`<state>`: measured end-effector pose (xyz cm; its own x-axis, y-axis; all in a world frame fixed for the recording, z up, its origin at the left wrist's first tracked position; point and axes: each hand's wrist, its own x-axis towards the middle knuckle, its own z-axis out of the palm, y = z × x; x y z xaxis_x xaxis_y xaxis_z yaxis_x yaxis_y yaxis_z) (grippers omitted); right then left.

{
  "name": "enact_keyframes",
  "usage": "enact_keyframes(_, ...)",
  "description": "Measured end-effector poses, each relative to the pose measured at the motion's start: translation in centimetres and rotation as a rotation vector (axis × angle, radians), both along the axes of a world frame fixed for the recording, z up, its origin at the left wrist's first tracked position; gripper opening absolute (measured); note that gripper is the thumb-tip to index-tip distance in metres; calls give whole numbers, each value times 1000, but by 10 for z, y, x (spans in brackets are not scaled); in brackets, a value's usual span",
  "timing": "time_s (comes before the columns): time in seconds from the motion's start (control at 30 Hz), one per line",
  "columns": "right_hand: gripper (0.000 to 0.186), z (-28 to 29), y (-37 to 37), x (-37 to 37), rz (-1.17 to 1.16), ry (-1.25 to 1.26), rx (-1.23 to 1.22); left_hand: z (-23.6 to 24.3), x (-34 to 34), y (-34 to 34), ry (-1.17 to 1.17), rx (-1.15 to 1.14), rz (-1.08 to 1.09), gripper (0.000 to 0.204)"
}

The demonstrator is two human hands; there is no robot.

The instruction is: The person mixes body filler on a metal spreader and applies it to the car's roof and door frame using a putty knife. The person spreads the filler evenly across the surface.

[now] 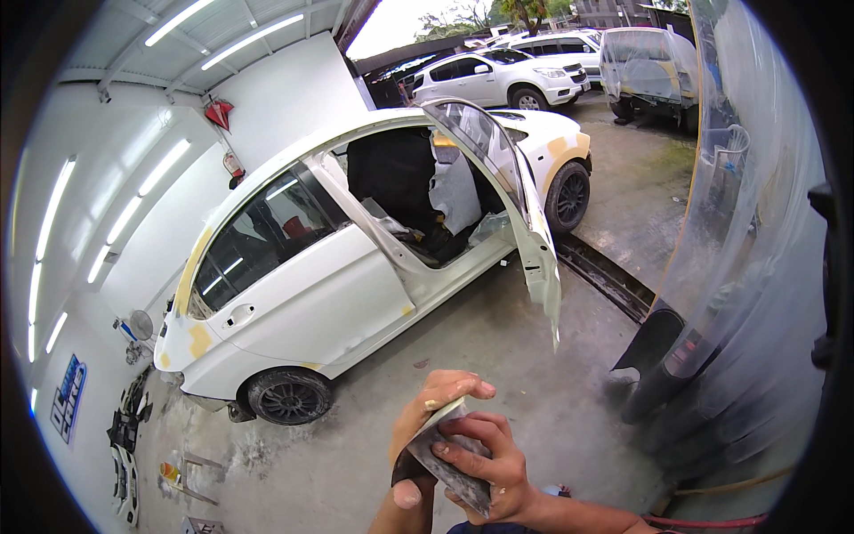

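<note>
Low in the middle of the head view, both hands are on a dusty grey sheet that looks like sandpaper, held tilted. My left hand is closed around its far left side, fingers over the top edge and a pale smear on them. My right hand comes in from the lower right, its bent fingers pressed on the sheet's face. Whether a block sits behind the sheet is hidden. Beyond the hands stands a white car with yellowish filler patches. Its front door hangs open.
Clear plastic sheeting hangs at the right, beside a dark curved panel. A floor grate runs past the open door. A small stool and car bumpers are at the left. More vehicles stand outside.
</note>
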<state>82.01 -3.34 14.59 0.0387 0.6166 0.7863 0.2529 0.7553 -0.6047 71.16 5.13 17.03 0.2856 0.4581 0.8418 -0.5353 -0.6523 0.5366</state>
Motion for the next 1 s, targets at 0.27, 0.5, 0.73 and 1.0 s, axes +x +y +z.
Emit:
enact_keyframes(0.27, 57, 20, 24, -19, -38, 172, 178, -23, -11, -7, -75, -101, 154, 134)
enact_keyframes(0.5, 56, 39, 10, -16, 328, -91, 7, 20, -36, 1, -101, -398, 218, 134)
enact_keyframes(0.73, 46, 17, 10, -42, 83, 156, -7, 6, -32, -4, 26, -79, 87, 124)
enact_keyframes(1.0, 57, 39, 17, -42, 66, 352, -75, -13, -37, -9, 14, -267, 75, 112)
